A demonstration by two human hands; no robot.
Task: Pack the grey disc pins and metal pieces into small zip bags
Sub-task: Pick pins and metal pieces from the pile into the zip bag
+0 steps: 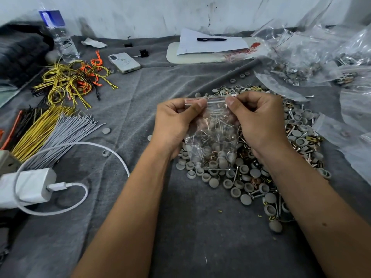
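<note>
A small clear zip bag [212,133] hangs upright between my hands, holding several grey discs, pins and metal bits. My left hand [172,125] pinches the left end of its red-lined zip strip. My right hand [259,119] pinches the right end with thumb and forefinger. Below and to the right, a big heap of grey disc pins and metal pieces [251,177] is spread on the grey cloth [192,227]; the bag's lower edge hangs over the heap's near-left part.
Filled and spare plastic bags [313,63] pile up at the right. Bundles of yellow, orange and grey wires [60,109] lie left, with a white charger and cable [30,187], a phone [124,62], a water bottle [60,37], and paper with a pen [210,43] at the back.
</note>
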